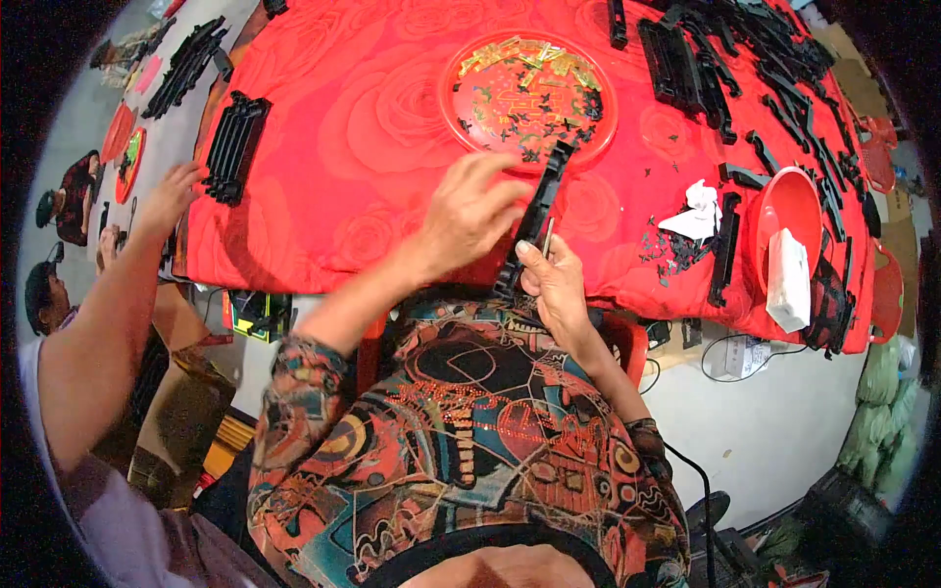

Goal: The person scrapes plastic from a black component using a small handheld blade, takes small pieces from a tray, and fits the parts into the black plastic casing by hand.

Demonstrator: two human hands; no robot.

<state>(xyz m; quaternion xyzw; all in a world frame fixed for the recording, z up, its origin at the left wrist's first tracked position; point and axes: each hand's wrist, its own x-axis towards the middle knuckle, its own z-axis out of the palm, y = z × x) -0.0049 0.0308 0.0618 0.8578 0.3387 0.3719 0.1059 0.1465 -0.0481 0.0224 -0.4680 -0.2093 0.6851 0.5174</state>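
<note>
Black strip (540, 204) above red cloth (333, 127).
Right hand (556, 281) grips it; left hand (469, 216) half-curls alongside, any hold unclear.

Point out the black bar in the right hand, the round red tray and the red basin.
Black bar (542, 203): head view, upper half of its body.
Round red tray (610, 106): head view, right side rim.
Red basin (787, 203): head view, inner wall.
</note>
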